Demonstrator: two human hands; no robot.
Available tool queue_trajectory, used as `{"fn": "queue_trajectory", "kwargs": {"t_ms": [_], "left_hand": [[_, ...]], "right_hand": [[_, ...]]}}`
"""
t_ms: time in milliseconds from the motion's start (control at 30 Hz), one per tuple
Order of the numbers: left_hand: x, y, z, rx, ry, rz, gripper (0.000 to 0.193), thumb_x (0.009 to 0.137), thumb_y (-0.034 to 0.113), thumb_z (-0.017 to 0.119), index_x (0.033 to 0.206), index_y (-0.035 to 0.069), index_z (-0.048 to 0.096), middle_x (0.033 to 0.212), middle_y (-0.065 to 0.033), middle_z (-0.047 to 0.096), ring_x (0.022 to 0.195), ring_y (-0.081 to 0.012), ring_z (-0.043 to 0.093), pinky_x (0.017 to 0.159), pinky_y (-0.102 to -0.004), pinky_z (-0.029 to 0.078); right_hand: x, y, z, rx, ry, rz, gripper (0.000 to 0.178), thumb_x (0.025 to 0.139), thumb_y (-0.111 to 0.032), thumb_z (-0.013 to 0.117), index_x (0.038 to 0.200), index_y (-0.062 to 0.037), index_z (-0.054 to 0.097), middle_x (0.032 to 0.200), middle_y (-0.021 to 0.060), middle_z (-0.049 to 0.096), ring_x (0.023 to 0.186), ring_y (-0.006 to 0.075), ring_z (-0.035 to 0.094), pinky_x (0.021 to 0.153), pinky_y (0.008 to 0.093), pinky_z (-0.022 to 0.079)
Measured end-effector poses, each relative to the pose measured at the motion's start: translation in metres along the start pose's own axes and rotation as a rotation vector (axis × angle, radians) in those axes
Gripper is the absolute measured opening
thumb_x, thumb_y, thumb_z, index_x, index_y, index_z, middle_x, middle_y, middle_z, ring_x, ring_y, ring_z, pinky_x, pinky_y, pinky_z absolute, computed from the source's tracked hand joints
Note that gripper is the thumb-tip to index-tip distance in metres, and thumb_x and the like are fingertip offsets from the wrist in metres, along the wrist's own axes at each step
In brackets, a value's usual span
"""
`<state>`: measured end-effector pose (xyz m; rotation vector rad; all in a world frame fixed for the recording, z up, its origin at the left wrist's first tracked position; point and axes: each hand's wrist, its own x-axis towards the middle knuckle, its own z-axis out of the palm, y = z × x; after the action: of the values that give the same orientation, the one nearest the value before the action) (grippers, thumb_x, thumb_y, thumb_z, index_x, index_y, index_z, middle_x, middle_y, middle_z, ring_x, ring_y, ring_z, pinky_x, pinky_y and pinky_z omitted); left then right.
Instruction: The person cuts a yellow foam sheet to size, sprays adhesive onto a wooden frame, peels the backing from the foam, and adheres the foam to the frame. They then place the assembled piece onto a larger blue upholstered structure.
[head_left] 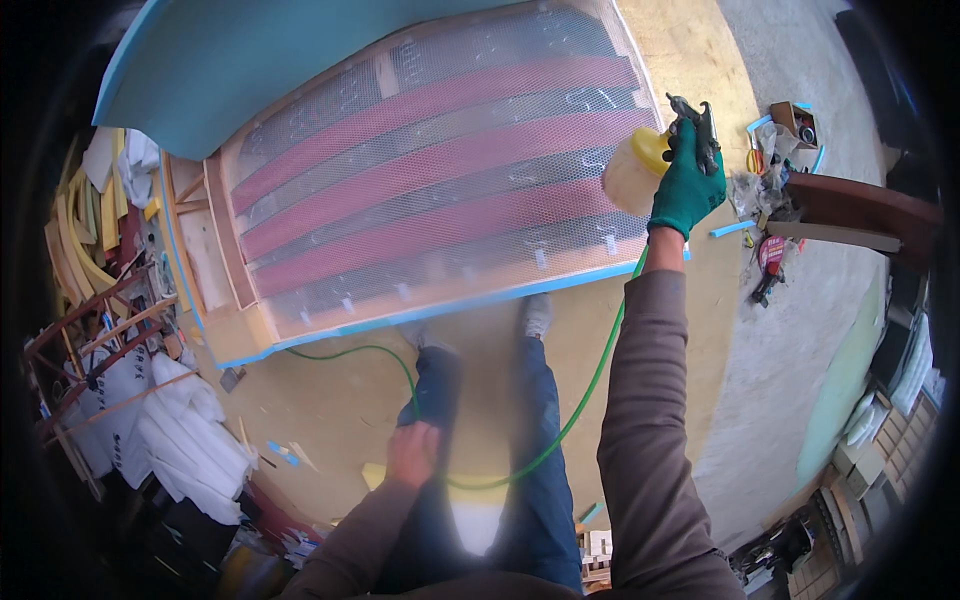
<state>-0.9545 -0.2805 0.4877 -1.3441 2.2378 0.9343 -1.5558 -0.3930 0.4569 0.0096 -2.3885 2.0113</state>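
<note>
My right hand (688,185), in a green knit glove, is wrapped around a dark metal spray gun (706,135). The gun's pale cup (630,180) has a yellow lid and hangs to the left, over the frame's right edge. From below the glove a green hose (590,400) loops down between my legs. My bare left hand (412,455) is closed around that hose beside my left thigh. Ahead lies a wooden furniture frame (226,228), edged in blue foam. Pink webbing straps (440,160) curve across it beneath netting, with white wire springs between them.
A large blue foam sheet (240,70) curves over the frame's far left. Wood strips and white sacks (190,430) are heaped at the left. At the right lie a small open box (795,122), plastic scraps, a tape roll and a curved brown panel (860,207).
</note>
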Motion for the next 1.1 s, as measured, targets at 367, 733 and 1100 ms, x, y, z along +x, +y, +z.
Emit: {"fn": "queue_trajectory", "kwargs": {"t_ms": [367,733,1100], "left_hand": [[-0.011,0.02,0.024,0.008,0.035,-0.002,0.015,0.107,0.023,0.067,0.103,0.009,0.068,0.099,-0.0158,0.075,0.101,-0.0438,0.068,0.089,-0.0576,0.052],[-0.021,0.038,0.042,-0.018,0.045,-0.086,0.016,0.108,0.023,0.066,0.104,0.008,0.069,0.103,-0.0159,0.076,0.105,-0.0437,0.068,0.093,-0.0568,0.052],[-0.065,0.018,0.062,-0.19,0.325,-0.165,0.008,0.105,0.016,0.068,0.107,0.009,0.07,0.097,-0.0167,0.071,0.095,-0.0441,0.067,0.08,-0.0555,0.052]], "right_hand": [[0.034,0.003,-0.001,-0.042,-0.085,-0.013,0.029,0.099,-0.03,0.086,0.099,-0.0014,0.082,0.083,0.0039,0.079,0.073,0.0115,0.071,0.069,0.0309,0.055],[0.029,0.008,0.016,-0.088,-0.224,-0.004,0.032,0.099,-0.033,0.086,0.099,-0.0011,0.082,0.081,0.0034,0.079,0.072,0.0112,0.072,0.07,0.0301,0.055],[-0.034,0.014,0.084,-0.208,-0.493,-0.061,0.027,0.1,-0.034,0.087,0.107,-0.0079,0.086,0.085,0.0003,0.078,0.077,0.0098,0.07,0.073,0.0333,0.055]]}}
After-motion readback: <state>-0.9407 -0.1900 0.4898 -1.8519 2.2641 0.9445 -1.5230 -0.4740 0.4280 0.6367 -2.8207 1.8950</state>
